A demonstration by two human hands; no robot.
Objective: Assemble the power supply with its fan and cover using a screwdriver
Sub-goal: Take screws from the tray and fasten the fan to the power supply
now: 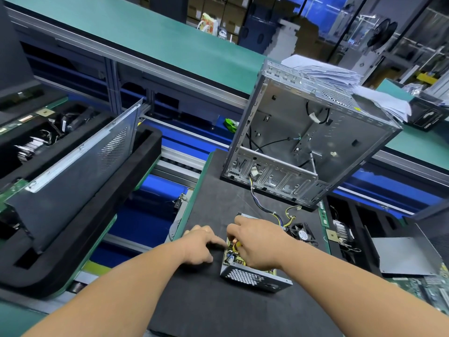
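Note:
The open power supply (252,276) lies on a black mat (213,307), its perforated metal end facing me and its circuit board showing. My right hand (257,242) rests over the board with curled fingers around something dark with a yellow part, possibly a screwdriver; most of it is hidden. My left hand (201,246) lies on the mat at the unit's left edge, its index finger pointing toward the board. The small black fan (303,233) sits on the mat just right of the unit, joined by coloured wires (279,215).
An empty metal computer case (311,142) stands upright behind the power supply, wires running from it. A grey side panel (80,161) leans in a black foam tray at left. A flat metal cover plate (403,256) and circuit boards lie at right. Green conveyor shelves run behind.

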